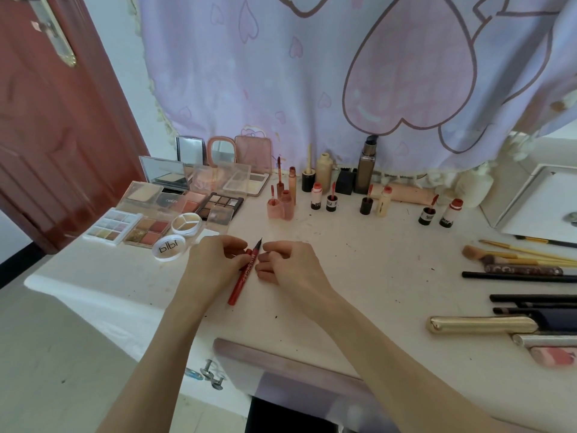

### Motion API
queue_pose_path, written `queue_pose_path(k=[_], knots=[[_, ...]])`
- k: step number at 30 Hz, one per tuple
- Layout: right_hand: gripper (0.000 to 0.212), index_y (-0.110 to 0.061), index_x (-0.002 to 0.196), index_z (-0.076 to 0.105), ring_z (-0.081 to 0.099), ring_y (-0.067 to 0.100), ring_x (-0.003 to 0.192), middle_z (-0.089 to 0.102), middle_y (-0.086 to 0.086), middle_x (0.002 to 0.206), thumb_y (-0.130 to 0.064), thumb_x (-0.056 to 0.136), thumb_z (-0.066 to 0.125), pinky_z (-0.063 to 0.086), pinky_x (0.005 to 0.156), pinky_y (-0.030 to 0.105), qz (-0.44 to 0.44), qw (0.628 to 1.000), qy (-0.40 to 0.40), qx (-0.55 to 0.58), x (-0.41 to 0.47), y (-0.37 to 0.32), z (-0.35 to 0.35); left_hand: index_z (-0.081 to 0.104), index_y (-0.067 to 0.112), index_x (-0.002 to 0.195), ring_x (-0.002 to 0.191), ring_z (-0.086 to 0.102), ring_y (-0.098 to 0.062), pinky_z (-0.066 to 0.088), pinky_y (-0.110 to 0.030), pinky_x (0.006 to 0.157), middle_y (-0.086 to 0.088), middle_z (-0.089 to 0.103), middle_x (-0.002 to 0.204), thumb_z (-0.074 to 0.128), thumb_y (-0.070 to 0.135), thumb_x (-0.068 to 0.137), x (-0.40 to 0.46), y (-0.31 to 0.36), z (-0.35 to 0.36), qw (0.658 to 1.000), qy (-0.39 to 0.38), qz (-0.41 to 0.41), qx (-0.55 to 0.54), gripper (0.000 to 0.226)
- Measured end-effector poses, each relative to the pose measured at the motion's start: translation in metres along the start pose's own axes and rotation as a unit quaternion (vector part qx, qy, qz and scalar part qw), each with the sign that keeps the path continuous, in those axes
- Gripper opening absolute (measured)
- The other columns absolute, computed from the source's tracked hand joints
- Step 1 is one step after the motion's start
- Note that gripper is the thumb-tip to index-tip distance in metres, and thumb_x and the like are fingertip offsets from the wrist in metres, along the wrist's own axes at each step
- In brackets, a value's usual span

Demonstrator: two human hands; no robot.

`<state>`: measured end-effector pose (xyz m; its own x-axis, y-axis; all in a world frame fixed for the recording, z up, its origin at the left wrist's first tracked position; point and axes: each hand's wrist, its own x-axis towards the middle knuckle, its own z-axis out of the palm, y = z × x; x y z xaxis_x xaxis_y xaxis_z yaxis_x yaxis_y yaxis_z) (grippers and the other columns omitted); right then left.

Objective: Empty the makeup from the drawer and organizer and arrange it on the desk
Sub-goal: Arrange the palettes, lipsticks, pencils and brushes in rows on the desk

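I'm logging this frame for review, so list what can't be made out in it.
Head view only:
- Right hand: fingers curl inward, hiding whether they hold the pen's cap.
- Red liner pen: left hand covers part of the barrel; the lettering is too small to read.
- Brushes: their ends run off the right edge.
- Open drawer: blurred, partly behind the forearms; contents unseen.

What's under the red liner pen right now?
Bare white desk under the red liner pen; left hand grips its upper barrel. Whether the right hand touches it, or hides a cap, is unclear.
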<state>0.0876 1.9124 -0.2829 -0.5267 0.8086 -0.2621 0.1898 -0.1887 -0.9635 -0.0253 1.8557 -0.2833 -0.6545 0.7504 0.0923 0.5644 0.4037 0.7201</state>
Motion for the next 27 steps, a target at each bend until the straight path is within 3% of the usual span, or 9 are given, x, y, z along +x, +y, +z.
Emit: queue_pose_path(k=[3,14,19,22,27], knots=[[0.030,-0.004,0.107,0.060,0.067,0.026,0.098,0.066,0.014,0.095,0.003,0.095,0.034,0.055,0.084,0.028,0.008,0.999,-0.022,0.035,-0.003,-0.001,0.001,0.068,0.009,0.105,0.083,0.058,-0.009,0.038,-0.016,0.080,-0.005,0.069,0.098,0.065,0.007,0.081,0.000,0.000,0.001,1.000,0.000,0.003,0.006,0.024],[0.030,-0.001,0.121,0.053,0.066,0.023,0.100,0.063,0.016,0.112,0.001,0.096,0.036,0.055,0.080,0.023,0.053,0.993,-0.064,0.086,-0.005,-0.006,-0.006,0.065,0.011,0.111,0.086,0.055,-0.009,0.037,-0.018,0.081,-0.005,0.067,0.105,0.059,0.010,0.086,0.003,-0.001,0.000,0.999,0.004,0.019,0.041,0.025],[0.028,-0.008,0.121,0.055,0.066,0.014,0.081,0.063,0.006,0.105,-0.008,0.098,0.039,0.056,0.074,0.022,0.028,0.998,-0.046,0.012,-0.009,-0.013,-0.021,0.064,0.014,0.113,0.081,0.053,-0.007,0.038,-0.016,0.073,0.000,0.066,0.105,0.056,0.017,0.090,-0.003,0.012,0.000,0.994,0.050,0.072,0.063,0.024],[0.027,-0.010,0.119,0.057,0.066,0.014,0.084,0.064,0.004,0.102,-0.011,0.099,0.039,0.056,0.076,0.024,-0.007,0.998,-0.028,-0.061,-0.015,-0.023,-0.047,0.063,0.013,0.114,0.083,0.052,-0.006,0.036,-0.008,0.065,0.001,0.064,0.107,0.055,0.016,0.091,-0.011,0.031,0.007,0.988,0.059,0.132,0.049,0.024],[0.021,-0.013,0.102,0.064,0.067,0.014,0.083,0.069,0.003,0.090,-0.013,0.096,0.044,0.055,0.083,0.029,-0.101,0.979,0.020,-0.175,-0.036,-0.030,-0.120,0.057,0.021,0.122,0.096,0.051,-0.003,0.041,-0.016,0.086,0.005,0.057,0.119,0.049,0.023,0.095,-0.027,0.067,0.045,0.974,-0.057,0.214,0.057,0.029]])
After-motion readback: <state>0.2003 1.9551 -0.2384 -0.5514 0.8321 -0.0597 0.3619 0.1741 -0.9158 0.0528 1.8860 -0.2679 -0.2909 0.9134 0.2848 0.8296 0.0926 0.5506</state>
